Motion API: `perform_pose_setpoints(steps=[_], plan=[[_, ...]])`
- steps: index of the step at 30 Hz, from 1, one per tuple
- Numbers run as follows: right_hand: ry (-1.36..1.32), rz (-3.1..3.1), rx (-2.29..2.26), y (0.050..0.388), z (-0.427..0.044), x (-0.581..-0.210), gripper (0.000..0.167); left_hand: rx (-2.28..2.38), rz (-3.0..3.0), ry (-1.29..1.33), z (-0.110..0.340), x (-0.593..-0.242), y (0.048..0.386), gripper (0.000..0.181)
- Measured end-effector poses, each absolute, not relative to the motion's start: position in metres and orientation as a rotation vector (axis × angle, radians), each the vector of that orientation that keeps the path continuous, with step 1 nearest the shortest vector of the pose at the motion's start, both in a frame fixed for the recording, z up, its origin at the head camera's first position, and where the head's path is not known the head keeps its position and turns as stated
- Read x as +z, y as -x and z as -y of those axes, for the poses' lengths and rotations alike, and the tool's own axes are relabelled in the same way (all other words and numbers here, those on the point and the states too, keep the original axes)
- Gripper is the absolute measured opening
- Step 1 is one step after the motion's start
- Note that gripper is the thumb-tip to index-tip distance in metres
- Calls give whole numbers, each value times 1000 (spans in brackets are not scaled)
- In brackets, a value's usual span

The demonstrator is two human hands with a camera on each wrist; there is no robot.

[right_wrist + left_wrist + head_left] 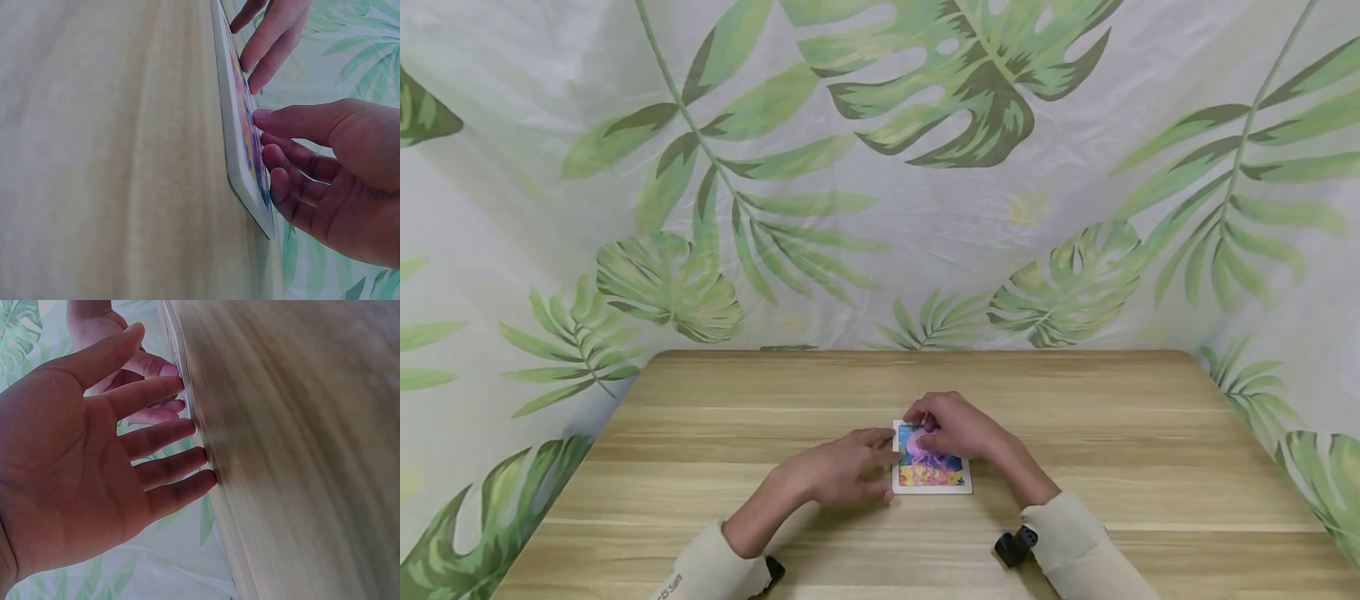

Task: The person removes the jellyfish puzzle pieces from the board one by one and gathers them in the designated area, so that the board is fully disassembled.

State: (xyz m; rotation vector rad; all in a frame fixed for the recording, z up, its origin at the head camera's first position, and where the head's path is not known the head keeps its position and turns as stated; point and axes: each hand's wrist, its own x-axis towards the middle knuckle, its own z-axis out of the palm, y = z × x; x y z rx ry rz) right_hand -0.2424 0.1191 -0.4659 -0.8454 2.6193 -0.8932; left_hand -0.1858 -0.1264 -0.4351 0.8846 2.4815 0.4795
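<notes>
A thin square picture board (934, 490) lies flat on the table, with a white border and a pink jellyfish-like figure over blue and yellow. My left hand (850, 467) is at its left side, fingers extended, fingertips at the border. From the right, my right hand (958, 425) reaches over the board's upper part. In the right wrist view, the thumb and bent fingers of the right hand (337, 169) meet the board's printed face; whether they pinch anything is hidden. The left wrist view shows the palm of the left hand (100, 450), fingers spread.
The wood-grain table (715, 417) extends around the board on all sides. Behind it hangs a pale cloth (940, 217) printed with green leaves. Black devices, such as the black wrist device (1017, 547), sit at both sleeve cuffs.
</notes>
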Motion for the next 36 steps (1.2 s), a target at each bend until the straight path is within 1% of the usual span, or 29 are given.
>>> perform_pose_setpoints(steps=[17,29,36], plan=[[804,-2606,-967,239,-117,-465,30,448,-2481,-881,123,-436,185,59],[822,-2546,-959,241,-118,-468,36,454,-2482,-887,123,-435,185,57],[813,-2535,-956,241,-117,-470,34,460,-2479,-887,123,-435,185,57]])
